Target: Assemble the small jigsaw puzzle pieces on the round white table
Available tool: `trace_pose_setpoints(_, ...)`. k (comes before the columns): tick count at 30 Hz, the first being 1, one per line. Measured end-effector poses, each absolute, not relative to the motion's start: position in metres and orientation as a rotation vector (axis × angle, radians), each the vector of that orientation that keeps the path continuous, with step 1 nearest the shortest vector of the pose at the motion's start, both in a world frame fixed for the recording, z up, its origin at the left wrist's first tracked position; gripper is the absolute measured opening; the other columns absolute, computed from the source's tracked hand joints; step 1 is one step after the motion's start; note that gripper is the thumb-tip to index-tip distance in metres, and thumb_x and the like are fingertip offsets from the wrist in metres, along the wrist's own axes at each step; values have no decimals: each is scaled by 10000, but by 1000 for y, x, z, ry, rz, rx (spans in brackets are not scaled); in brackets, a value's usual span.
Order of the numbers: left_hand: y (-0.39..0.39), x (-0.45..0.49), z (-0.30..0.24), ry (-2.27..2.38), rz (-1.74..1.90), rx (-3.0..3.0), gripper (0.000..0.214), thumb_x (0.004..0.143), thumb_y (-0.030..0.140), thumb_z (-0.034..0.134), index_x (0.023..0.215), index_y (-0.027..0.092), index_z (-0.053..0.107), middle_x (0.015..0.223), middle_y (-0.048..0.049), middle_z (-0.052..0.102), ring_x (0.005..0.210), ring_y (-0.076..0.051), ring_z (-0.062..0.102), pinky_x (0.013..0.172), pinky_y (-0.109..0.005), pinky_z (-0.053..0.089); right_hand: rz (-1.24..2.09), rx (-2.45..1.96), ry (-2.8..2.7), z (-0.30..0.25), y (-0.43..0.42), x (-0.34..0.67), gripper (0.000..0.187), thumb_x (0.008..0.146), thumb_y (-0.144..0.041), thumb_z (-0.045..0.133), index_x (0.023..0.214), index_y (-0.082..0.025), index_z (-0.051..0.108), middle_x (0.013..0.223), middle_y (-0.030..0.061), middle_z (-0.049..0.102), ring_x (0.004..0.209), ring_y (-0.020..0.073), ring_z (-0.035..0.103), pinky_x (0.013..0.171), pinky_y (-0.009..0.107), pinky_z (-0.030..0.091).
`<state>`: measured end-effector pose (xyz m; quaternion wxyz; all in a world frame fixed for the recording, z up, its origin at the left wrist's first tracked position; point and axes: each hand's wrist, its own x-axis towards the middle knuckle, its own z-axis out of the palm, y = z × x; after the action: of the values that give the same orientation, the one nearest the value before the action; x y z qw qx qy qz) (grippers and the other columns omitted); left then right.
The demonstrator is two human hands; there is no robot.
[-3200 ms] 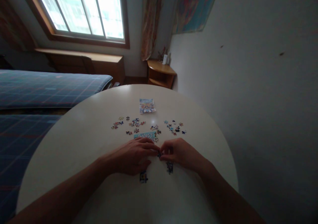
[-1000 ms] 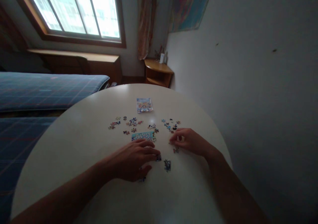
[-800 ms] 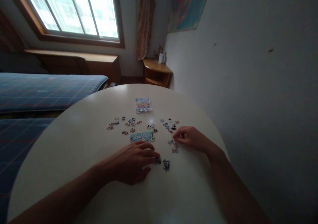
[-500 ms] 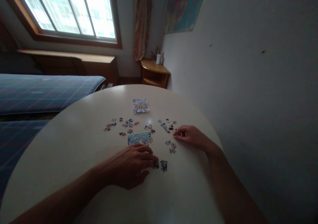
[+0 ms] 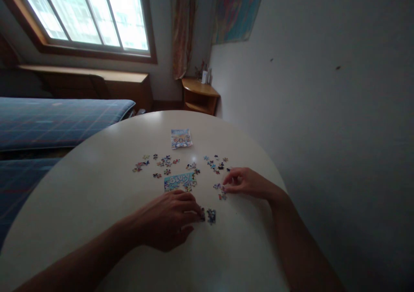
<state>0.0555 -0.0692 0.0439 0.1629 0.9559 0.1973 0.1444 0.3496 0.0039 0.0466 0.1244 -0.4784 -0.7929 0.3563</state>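
My left hand (image 5: 168,218) lies palm down on the round white table (image 5: 97,197), fingers stretched toward a small dark joined clump of puzzle pieces (image 5: 211,216); its fingertips touch a piece at the clump's left. My right hand (image 5: 246,182) rests further back on the right, fingertips pinched together at a few loose pieces (image 5: 220,191). A joined blue strip of puzzle (image 5: 176,182) lies just beyond my left hand. Loose pieces (image 5: 155,164) are scattered behind it, and another scatter of pieces (image 5: 215,163) lies left of my right hand.
A small picture card (image 5: 181,138) lies at the table's far side. The table's edge runs close to a grey wall (image 5: 323,132) on the right. A blue plaid bed (image 5: 58,119) is at the left, a wooden corner shelf (image 5: 199,94) behind.
My right hand left the dark clump near my left hand, reached back right to the loose pieces, and has now drawn slightly toward me. My left hand stayed flat by the clump.
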Motion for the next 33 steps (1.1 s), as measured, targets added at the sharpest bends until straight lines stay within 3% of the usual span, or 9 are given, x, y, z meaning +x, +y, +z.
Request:
trace_pose_setpoints(12,-67,53,44,561,403,2700,326,830,151,575,1134,251,637,1162,-17,709,1053,-208,637,973,-391,482,932,-1470,-2334,46,6,359,199,795,-368,710,882,-203,778,790,29,643,688,139,544,626,253,389)
trace_pose_setpoints(17,-67,53,45,559,425,2700,276,825,149,579,1078,235,645,1126,-25,716,1023,-208,643,942,-388,496,817,-1515,-2375,44,3,351,309,666,-400,837,818,-174,690,860,31,634,749,152,549,670,256,398)
trace_pose_setpoints(24,-66,54,46,566,400,2709,261,826,148,579,1064,232,645,1117,-29,716,1009,-204,646,928,-378,496,697,-1591,-2332,44,4,349,253,762,-386,764,831,-173,646,867,39,634,771,159,555,690,263,394)
trace_pose_setpoints(30,-66,53,42,572,389,2705,273,835,151,577,1086,239,638,1137,-16,710,1029,-202,646,954,-383,481,723,-1549,-2424,47,0,345,427,638,-520,839,797,-185,627,857,20,638,745,157,555,670,258,381)
trace_pose_setpoints(33,-66,53,41,573,386,2705,274,844,158,577,1098,244,635,1152,-10,706,1040,-200,642,943,-376,481,698,-1553,-2384,45,0,345,395,677,-507,820,789,-187,617,843,20,643,748,160,565,670,260,383)
